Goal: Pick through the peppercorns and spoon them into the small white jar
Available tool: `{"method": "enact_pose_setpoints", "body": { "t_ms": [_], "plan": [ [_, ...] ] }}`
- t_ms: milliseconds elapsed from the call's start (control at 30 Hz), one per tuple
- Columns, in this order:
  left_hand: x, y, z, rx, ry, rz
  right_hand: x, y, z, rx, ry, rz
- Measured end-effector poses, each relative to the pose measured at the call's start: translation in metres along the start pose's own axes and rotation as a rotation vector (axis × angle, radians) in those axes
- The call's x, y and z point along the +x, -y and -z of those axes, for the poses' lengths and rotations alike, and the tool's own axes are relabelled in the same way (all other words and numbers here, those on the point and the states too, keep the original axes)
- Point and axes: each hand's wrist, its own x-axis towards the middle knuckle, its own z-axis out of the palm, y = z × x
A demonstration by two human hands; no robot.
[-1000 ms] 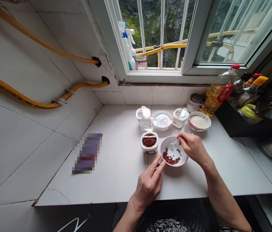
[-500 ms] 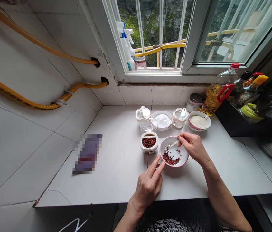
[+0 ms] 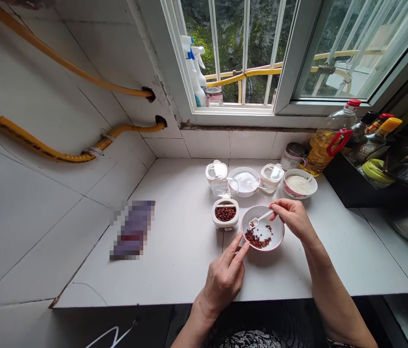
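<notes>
My right hand (image 3: 292,217) pinches the handle of a small white spoon (image 3: 260,218), whose scoop is inside a pink-rimmed white bowl (image 3: 280,238). Dark red peppercorns (image 3: 258,240) lie in the lower left of that bowl, with a few near its middle. Against the bowl's lower left rim rest the fingertips of my left hand (image 3: 225,275), its fingers partly spread and holding nothing. Just left of the bowl stands a white container (image 3: 225,223) full of the same peppercorns, its clear lid raised.
Behind are a lidded container (image 3: 216,170), a bowl of white powder (image 3: 245,181), another container (image 3: 272,175) and a flowered bowl of pale grains (image 3: 299,184). An oil bottle (image 3: 321,145) and a black rack (image 3: 341,186) stand right. A pixelated packet (image 3: 134,231) lies left.
The view has shifted slightly. Both hands keep nearly the same places at the bowl, and the spoon remains inside it.
</notes>
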Motion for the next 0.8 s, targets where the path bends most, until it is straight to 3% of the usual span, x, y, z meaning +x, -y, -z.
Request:
{"method": "enact_pose_setpoints", "body": {
  "t_ms": [200, 333, 467, 667, 733, 800],
  "plan": [
    [0.0, 0.0, 0.0, 0.006, 0.001, -0.009, 0.003, 0.003, -0.001, 0.051, -0.034, 0.017],
    [-0.001, 0.001, -0.001, 0.008, 0.007, -0.01, 0.004, 0.011, -0.012, 0.121, -0.098, 0.116],
    [-0.002, 0.002, -0.002, 0.007, 0.002, -0.011, -0.002, 0.017, -0.033, 0.071, -0.166, 0.335],
    [-0.001, 0.001, 0.0, 0.014, 0.022, -0.01, -0.01, 0.009, -0.049, -0.341, -0.1, 0.851],
    [0.0, 0.0, 0.0, 0.016, 0.022, -0.008, -0.01, 0.008, -0.045, -0.393, -0.107, 0.936],
    [0.0, 0.001, 0.0, 0.016, 0.016, -0.01, -0.01, 0.009, -0.035, -0.381, -0.149, 0.924]
  ]
}}
